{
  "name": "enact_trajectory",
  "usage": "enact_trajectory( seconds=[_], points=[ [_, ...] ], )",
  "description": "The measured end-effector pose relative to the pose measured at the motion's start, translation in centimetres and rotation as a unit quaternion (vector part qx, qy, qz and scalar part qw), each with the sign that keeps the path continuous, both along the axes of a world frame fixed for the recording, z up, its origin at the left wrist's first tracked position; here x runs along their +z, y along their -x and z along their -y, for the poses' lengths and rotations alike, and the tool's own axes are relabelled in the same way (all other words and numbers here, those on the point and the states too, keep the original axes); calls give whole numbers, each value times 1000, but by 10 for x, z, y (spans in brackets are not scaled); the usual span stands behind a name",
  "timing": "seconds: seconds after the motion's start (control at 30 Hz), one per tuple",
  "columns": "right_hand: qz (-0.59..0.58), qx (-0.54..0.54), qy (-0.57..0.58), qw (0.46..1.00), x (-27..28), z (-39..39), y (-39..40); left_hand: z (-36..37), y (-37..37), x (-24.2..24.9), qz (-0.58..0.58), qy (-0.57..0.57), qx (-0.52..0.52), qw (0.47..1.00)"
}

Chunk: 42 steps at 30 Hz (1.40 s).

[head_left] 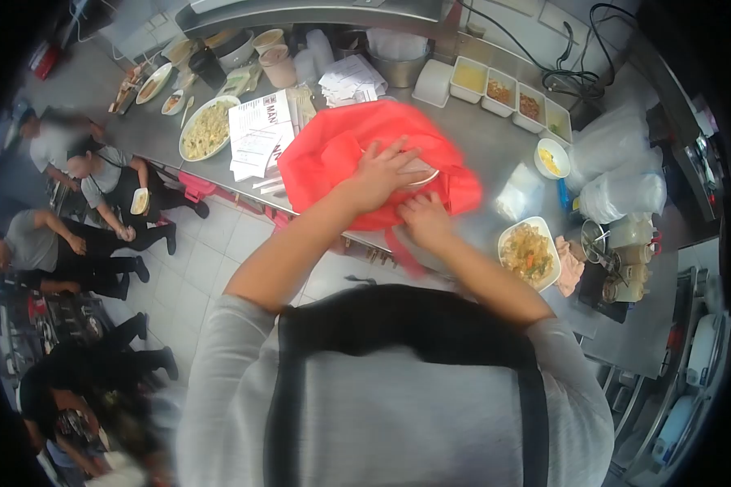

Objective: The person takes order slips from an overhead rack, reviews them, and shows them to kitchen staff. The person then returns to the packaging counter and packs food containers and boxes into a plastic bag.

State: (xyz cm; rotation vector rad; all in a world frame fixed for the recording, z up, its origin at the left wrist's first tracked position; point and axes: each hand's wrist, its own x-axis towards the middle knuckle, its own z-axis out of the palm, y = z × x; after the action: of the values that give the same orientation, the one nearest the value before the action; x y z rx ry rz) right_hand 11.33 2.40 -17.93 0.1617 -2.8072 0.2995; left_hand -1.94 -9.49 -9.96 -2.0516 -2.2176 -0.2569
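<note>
A red bag (321,154) lies bunched on the steel counter in front of me, its mouth spread open. A round container (420,172) with a pale rim sits in it, largely covered by my hand and the bag's folds. My left hand (382,174) lies over the container's top with fingers spread. Close below it, my right hand (425,219) has its fingers curled at the near edge of the bag, pinching the red material. A blurred red strap (404,253) hangs down from the bag over the counter's edge.
Left of the bag are printed papers (260,134) and an oval plate of rice (207,128). To the right stand a square bowl of food (528,253), a small bowl (551,158) and plastic-wrapped stacks (621,191). Ingredient tubs (499,93) line the back. Several co-workers (105,174) are at left.
</note>
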Motion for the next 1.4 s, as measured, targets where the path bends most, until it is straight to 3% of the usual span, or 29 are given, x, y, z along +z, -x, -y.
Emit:
enact_trajectory(
  seconds=[0.03,0.1,0.13,0.23,0.3,0.33,0.37,0.43,0.47,0.57,0.63,0.67,0.7,0.77,0.87,0.9,0.97,1.07,1.17,1.23,1.3,1.33,1.4],
  points=[
    [-17,14,26,999,8,-3,-3,-4,7,-5,-41,51,22,998],
    [-49,43,79,995,30,-9,-10,-9,20,-27,-11,51,25,998],
    [-142,22,97,985,48,-10,-16,-9,20,-24,-20,59,28,998],
    [-171,73,117,976,143,-10,-36,-15,16,-20,-53,82,34,995],
    [52,162,186,968,163,0,-52,-16,19,-19,-38,80,26,996],
    [163,203,214,941,167,3,-57,-14,23,-19,-6,71,15,997],
    [117,193,205,952,158,2,-55,-14,25,-17,27,62,4,998],
    [27,172,188,966,118,0,-49,-14,26,-13,-21,113,19,993],
    [30,114,85,989,108,0,-42,-12,23,-9,-42,141,26,989],
    [169,-14,-45,985,39,-5,-14,-11,7,6,47,143,67,986],
    [26,-57,-9,998,-17,-25,-6,-9,-3,1,-37,125,86,988],
    [-45,-77,9,996,-14,-27,-5,-9,-5,-2,-79,115,96,986],
    [22,-68,39,997,-11,-29,-4,-10,-1,-11,-70,95,91,989],
    [160,-49,101,981,63,-12,-15,-11,5,-36,-49,60,79,994],
    [36,39,1,999,105,-12,-32,-12,14,-43,-44,74,84,993],
    [174,15,-10,985,108,-12,-36,-10,13,-44,-62,64,68,994],
    [432,-32,-36,901,118,-15,-39,-4,10,-33,-102,41,38,993],
    [246,90,146,954,149,-11,-43,19,-6,-1,51,-82,-75,993],
    [124,87,178,972,142,-3,-2,61,-24,15,88,182,-72,977],
    [116,-124,-57,984,100,-30,22,81,-33,44,85,366,100,921],
    [108,-249,-76,959,74,-67,32,102,-8,52,86,375,231,894],
    [79,-225,-88,967,84,-64,37,106,5,56,88,374,297,874],
    [34,-174,-109,978,104,-49,40,93,5,51,85,252,272,925]
  ],
)
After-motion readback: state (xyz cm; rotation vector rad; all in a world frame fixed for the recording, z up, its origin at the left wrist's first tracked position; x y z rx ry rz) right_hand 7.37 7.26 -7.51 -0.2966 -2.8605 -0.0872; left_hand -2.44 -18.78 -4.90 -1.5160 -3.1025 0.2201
